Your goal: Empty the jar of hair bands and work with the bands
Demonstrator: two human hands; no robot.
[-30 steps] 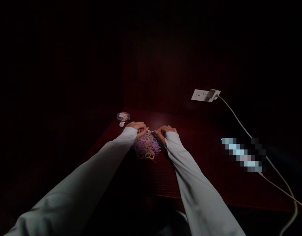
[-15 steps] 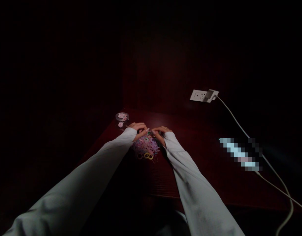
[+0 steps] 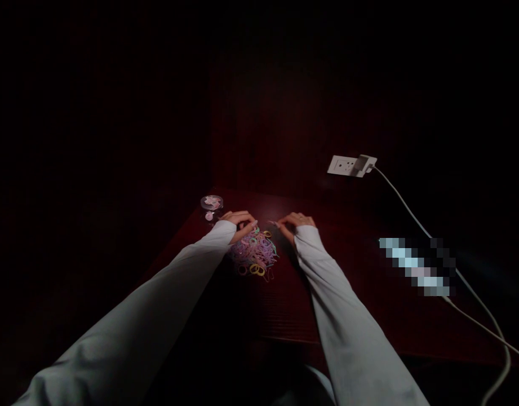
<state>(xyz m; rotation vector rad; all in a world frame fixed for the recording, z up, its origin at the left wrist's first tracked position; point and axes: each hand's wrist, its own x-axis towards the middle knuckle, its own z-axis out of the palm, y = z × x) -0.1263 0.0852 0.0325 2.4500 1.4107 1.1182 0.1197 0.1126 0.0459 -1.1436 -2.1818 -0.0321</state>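
Observation:
A heap of small coloured bands, mostly pink and purple with some yellow and green rings, lies on the dark red table. At the heap's upper left edge is my left hand, its thumb and fingertips closed together over something too small to make out. My right hand is off the heap's upper right side, fingertips pinched on a tiny pinkish thing I cannot identify. Light sleeves cover both forearms.
A clear round jar with pink pieces inside stands at the table's back left. On the wall is a white socket with a charger plugged in. Its cable runs down the right side, past a pixelated object.
My right hand has moved right, away from my left hand and the heap. My left hand has stayed nearly in place. The whole view has shifted slightly.

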